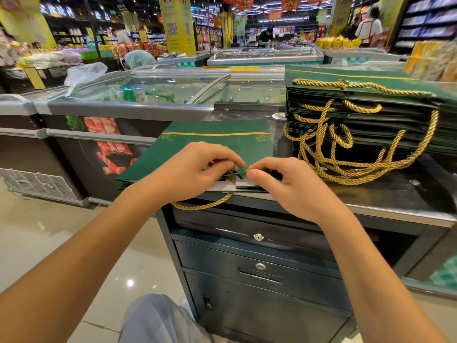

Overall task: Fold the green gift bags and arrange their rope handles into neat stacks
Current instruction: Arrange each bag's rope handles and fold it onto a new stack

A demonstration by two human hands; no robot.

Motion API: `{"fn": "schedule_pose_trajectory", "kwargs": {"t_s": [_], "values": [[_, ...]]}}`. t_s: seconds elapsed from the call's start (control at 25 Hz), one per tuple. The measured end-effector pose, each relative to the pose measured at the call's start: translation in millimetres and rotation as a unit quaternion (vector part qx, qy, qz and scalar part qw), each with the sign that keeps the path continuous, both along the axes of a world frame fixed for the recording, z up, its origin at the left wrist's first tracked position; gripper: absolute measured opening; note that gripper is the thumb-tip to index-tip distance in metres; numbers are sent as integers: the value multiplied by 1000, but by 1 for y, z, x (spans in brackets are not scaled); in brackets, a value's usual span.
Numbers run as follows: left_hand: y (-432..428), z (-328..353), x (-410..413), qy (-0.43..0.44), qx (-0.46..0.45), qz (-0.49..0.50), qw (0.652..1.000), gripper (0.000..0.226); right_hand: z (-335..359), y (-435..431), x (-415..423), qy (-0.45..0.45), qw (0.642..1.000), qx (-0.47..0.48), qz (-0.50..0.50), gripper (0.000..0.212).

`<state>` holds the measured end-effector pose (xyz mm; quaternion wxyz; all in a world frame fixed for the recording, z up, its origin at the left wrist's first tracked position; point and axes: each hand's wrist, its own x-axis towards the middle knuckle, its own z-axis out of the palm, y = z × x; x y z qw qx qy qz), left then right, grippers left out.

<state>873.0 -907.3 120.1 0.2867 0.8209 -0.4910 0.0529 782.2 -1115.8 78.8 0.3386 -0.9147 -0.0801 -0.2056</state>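
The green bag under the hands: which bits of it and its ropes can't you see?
Head view:
- green bag: the middle of its near edge is covered by the left hand and right hand.
- rope handle: only one loop shows; the rest is under the bag.
- stack of bags: cut off by the right edge, so no count.

Bright overhead store lighting; glare spots on floor (129, 282) and freezer glass (158, 91); background motion-blurred; wide-angle bending at edges
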Motion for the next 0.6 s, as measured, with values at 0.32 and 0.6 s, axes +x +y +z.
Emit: {"fn": "schedule_pose_trajectory", "kwargs": {"t_s": [0.32,0.6], "values": [[-1,-4,-17,-15,3,57,998,56,-5,1,4,-19,1000,-1,-9,26],[1,-19,-25,-107,-80,121,984,48,-4,-5,9,28,999,-23,30,32]]}}
